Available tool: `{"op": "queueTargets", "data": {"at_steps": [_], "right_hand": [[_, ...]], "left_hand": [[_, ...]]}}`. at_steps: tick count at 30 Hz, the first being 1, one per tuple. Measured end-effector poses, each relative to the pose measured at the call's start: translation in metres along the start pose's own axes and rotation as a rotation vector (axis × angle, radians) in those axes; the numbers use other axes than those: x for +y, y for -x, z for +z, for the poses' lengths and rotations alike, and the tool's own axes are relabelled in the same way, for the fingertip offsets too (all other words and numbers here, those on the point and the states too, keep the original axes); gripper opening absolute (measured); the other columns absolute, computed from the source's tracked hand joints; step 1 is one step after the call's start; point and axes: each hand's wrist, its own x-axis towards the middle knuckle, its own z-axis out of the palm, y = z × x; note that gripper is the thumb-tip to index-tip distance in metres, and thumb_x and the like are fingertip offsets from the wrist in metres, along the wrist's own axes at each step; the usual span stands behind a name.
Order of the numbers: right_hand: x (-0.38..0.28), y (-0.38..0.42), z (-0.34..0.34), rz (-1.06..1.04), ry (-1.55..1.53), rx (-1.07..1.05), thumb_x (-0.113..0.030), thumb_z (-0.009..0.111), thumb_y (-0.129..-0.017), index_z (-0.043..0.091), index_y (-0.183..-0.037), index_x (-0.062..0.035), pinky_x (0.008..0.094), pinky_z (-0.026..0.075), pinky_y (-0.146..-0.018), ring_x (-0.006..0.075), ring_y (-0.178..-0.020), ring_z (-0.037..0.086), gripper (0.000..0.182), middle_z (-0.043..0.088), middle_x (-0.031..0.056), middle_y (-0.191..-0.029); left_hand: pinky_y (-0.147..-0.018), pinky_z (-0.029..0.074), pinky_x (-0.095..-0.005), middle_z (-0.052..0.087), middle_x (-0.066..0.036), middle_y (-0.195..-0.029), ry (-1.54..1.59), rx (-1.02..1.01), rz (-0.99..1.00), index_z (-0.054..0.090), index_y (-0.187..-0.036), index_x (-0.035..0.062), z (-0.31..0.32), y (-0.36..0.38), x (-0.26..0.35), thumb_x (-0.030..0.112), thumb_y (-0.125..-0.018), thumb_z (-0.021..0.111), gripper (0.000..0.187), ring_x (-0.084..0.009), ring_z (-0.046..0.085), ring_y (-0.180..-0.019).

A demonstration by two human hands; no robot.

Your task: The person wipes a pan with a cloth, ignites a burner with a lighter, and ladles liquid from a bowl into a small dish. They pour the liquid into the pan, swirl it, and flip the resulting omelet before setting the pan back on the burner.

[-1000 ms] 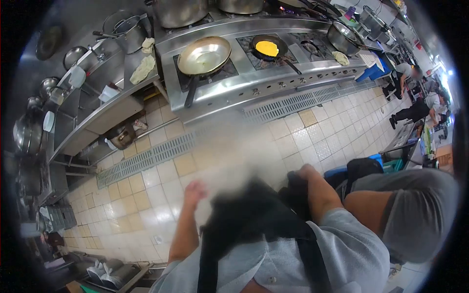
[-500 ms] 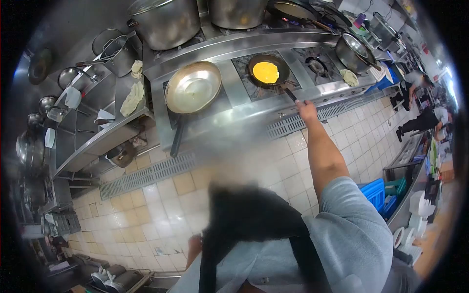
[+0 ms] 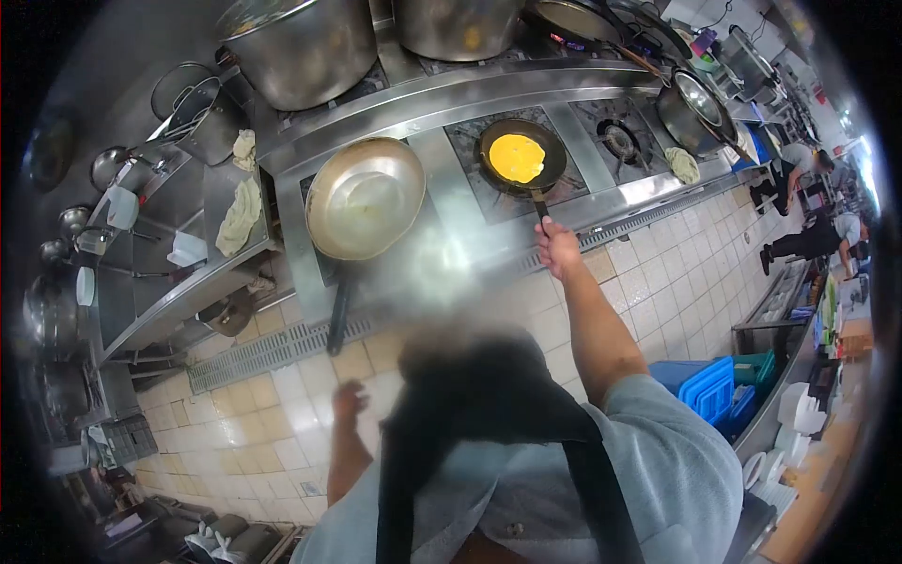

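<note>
A dark frying pan (image 3: 498, 177) sits on a burner in the middle of the range, with a round yellow egg layer (image 3: 517, 158) in it. My right hand (image 3: 560, 250) is closed around the end of this pan's handle. Left of it, a wide steel pan (image 3: 368, 235) rests on the stove, its dark handle (image 3: 339, 315) pointing toward me over the front edge. My left hand (image 3: 349, 402) hangs over the floor just below that handle, apart from it. Its fingers look loosely curled and spread, somewhat blurred, with nothing visible in them.
Large stockpots (image 3: 305, 56) stand along the back. A lidded pot (image 3: 692, 111) and a cloth (image 3: 682, 165) are on the right of the range. A steel counter (image 3: 178, 291) with ladles and containers lies left. Blue bins (image 3: 700, 385) stand right; co-workers (image 3: 817, 235) are farther right.
My left hand has risen from near my body toward the wide pan's handle. My right hand stays on the frying pan's handle, now angled nearer to me. The view has shifted slightly.
</note>
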Motion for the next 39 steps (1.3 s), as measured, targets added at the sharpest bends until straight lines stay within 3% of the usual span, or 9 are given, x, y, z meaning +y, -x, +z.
{"op": "queueTargets", "data": {"at_steps": [10, 12, 14, 20, 23, 25, 33, 35, 39], "right_hand": [[-0.008, -0.001, -0.022, -0.121, -0.102, -0.149, -0.034, 0.052, -0.094, 0.054, -0.084, -0.0115, 0.0228, 0.020, -0.035, 0.0057, -0.039, 0.027, 0.025, 0.038, -0.0052, -0.054], [-0.019, -0.001, -0.029, -0.125, -0.101, -0.174, -0.034, 0.052, -0.094, 0.055, -0.084, -0.0112, 0.0225, 0.020, -0.035, 0.0055, -0.039, 0.028, 0.025, 0.039, -0.0051, -0.054], [-0.029, -0.001, -0.034, -0.152, -0.058, -0.189, -0.034, 0.052, -0.094, 0.056, -0.084, -0.0108, 0.0225, 0.021, -0.035, 0.0051, -0.039, 0.028, 0.025, 0.040, -0.0049, -0.054], [-0.060, 0.007, -0.040, -0.205, 0.101, -0.110, -0.031, 0.052, -0.095, 0.056, -0.087, -0.0094, 0.0220, 0.023, -0.036, 0.0046, -0.040, 0.030, 0.023, 0.039, -0.0053, -0.054], [-0.069, 0.014, -0.041, -0.258, 0.170, -0.087, -0.030, 0.050, -0.095, 0.056, -0.086, -0.0086, 0.0216, 0.025, -0.037, 0.0052, -0.042, 0.033, 0.024, 0.042, -0.0049, -0.055], [-0.073, 0.018, -0.044, -0.253, 0.202, -0.070, -0.029, 0.050, -0.095, 0.056, -0.086, -0.0080, 0.0215, 0.026, -0.038, 0.0052, -0.042, 0.034, 0.024, 0.042, -0.0048, -0.055], [-0.088, 0.053, -0.043, -0.045, 0.208, 0.008, -0.027, 0.050, -0.095, 0.056, -0.085, -0.0079, 0.0210, 0.023, -0.036, 0.0049, -0.042, 0.032, 0.022, 0.041, -0.0049, -0.055], [-0.082, 0.054, -0.048, 0.030, 0.058, -0.117, -0.029, 0.051, -0.094, 0.056, -0.087, -0.0092, 0.0209, 0.021, -0.035, 0.0047, -0.040, 0.030, 0.021, 0.040, -0.0052, -0.054], [-0.066, 0.056, -0.051, 0.089, -0.050, -0.175, -0.030, 0.052, -0.094, 0.056, -0.089, -0.0100, 0.0212, 0.020, -0.035, 0.0046, -0.039, 0.027, 0.021, 0.038, -0.0054, -0.054]], "left_hand": [[-0.064, 0.049, -0.0421, 0.063, -0.011, -0.090, 0.224, 0.145, -0.230, 0.055, -0.104, 0.0081, 0.058, 0.027, 0.033, 0.031, -0.086, 0.058, 0.030, -0.0295, 0.063, -0.077], [-0.073, 0.052, -0.0386, 0.062, -0.011, -0.104, -0.884, -0.200, 0.120, 0.056, -0.114, 0.0072, 0.063, 0.049, 0.029, 0.024, -0.084, 0.059, 0.035, -0.0267, 0.063, -0.087], [-0.097, 0.036, -0.0439, 0.060, -0.011, -0.110, -0.868, -0.310, 0.281, 0.061, -0.109, 0.0087, 0.077, 0.093, 0.042, 0.024, -0.068, 0.070, 0.044, -0.0284, 0.050, -0.114], [-0.096, 0.036, -0.0454, 0.060, -0.013, -0.109, -0.953, -0.063, 0.845, 0.061, -0.107, 0.0095, 0.085, 0.064, -0.080, 0.019, -0.067, 0.067, 0.041, -0.0301, 0.050, -0.114], [-0.085, 0.044, -0.0456, 0.060, -0.013, -0.108, -0.881, -0.185, 0.594, 0.059, -0.108, 0.0087, 0.098, 0.069, -0.002, 0.016, -0.078, 0.059, 0.031, -0.0312, 0.057, -0.101], [-0.067, 0.050, -0.0415, 0.061, -0.011, -0.106, -0.274, -0.071, -0.111, 0.056, -0.111, 0.0074, 0.105, 0.043, 0.006, 0.019, -0.088, 0.051, 0.026, -0.0295, 0.062, -0.084], [-0.058, 0.052, -0.0383, 0.062, -0.011, -0.105, 0.160, 0.099, -0.276, 0.052, -0.117, 0.0081, 0.111, 0.020, 0.033, 0.023, -0.092, 0.047, 0.029, -0.0269, 0.063, -0.077], [-0.076, 0.049, -0.0416, 0.066, -0.014, -0.095, -0.062, 0.018, -0.022, 0.062, -0.089, 0.0052, 0.107, 0.016, 0.016, 0.028, -0.084, 0.054, 0.024, -0.0334, 0.062, -0.089], [-0.073, 0.051, -0.0442, 0.063, -0.012, -0.101, -0.467, -0.107, -0.048, 0.058, -0.103, 0.0058, 0.107, 0.036, 0.040, 0.026, -0.088, 0.053, 0.026, -0.0305, 0.062, -0.089]]}}
